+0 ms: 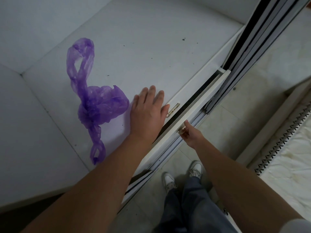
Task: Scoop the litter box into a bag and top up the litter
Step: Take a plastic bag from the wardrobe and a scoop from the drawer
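A crumpled purple plastic bag [99, 105], knotted with its handles stretched out, lies on a pale tiled floor at left centre. Just right of the bag, my left hand [148, 113] is pressed flat with fingers spread, its fingertips next to a small gold latch [173, 110]. My right hand [190, 133] is closed on a handle at the edge of the white sliding door frame [205, 101]. No litter box, scoop or litter container is in view.
The door's tracks and dark panels [262, 39] run diagonally up to the top right. Dark specks [184, 39] dot the pale floor. My white shoes [170, 180] stand on beige tiles. A white mattress with patterned trim [286, 157] sits at right.
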The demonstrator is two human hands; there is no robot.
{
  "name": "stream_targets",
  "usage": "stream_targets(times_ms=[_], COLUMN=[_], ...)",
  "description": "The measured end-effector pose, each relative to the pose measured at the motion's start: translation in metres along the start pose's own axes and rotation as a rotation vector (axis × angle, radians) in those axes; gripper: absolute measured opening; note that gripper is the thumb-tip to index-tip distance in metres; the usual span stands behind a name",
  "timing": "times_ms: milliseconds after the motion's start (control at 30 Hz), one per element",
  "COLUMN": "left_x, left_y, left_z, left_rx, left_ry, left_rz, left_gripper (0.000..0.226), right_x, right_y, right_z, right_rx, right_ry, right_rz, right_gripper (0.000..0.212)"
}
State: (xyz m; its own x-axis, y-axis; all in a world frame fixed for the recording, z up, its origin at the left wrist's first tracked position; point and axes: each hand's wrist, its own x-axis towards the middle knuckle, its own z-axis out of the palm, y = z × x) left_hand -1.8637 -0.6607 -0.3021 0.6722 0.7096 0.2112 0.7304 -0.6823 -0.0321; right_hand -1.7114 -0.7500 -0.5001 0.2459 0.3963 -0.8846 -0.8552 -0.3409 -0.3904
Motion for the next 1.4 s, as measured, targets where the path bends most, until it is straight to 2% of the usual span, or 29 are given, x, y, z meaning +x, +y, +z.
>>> stream_targets(times_ms=[67,167,433,600,933,1000,1100,1200,1267,1400], left_x=[0.0,0.0,0.0,0.0,-0.004,-0.011,-0.023,-0.032,-0.039,-0.041], left_y=[0.0,0.001,0.002,0.002,0.014,0.024,0.044,0.062,0.069,0.078], left_z=[0.0,-0.002,-0.002,-0.002,-0.004,-0.002,0.005,0.02,0.039,0.072], left_rx=[0.006,0.0,0.0,-0.011,-0.09,-0.113,-0.178,-0.312,-0.354,-0.452], left_ry=[-0.02,-0.042,-0.044,-0.053,-0.023,0.014,0.078,0.111,0.036,-0.152], left_rz=[-0.002,0.0,-0.006,-0.003,-0.055,0.052,0.304,0.432,0.409,0.15], left_gripper=[0.051,0.054,0.049,0.051,0.045,0.043,0.037,0.025,0.023,0.019], right_x=[-0.005,-0.015,-0.04,-0.051,-0.064,-0.065,-0.067,-0.065,-0.065,-0.06], right_y=[0.002,0.006,0.016,0.016,0.014,0.013,0.013,0.013,0.013,0.013], right_z=[-0.014,-0.033,-0.082,-0.087,-0.091,-0.092,-0.093,-0.095,-0.094,-0.096], right_rx=[-0.022,0.023,0.047,0.087,0.133,0.12,0.087,0.061,0.045,-0.012], right_ry=[0.003,0.033,0.123,0.156,0.111,0.101,0.099,0.101,0.114,0.121], right_rz=[0.018,-0.013,-0.033,-0.014,-0.017,-0.008,-0.005,-0.01,-0.02,-0.048], right_gripper=[0.046,0.034,0.024,0.023,0.02,0.02,0.018,0.022,0.027,0.031])
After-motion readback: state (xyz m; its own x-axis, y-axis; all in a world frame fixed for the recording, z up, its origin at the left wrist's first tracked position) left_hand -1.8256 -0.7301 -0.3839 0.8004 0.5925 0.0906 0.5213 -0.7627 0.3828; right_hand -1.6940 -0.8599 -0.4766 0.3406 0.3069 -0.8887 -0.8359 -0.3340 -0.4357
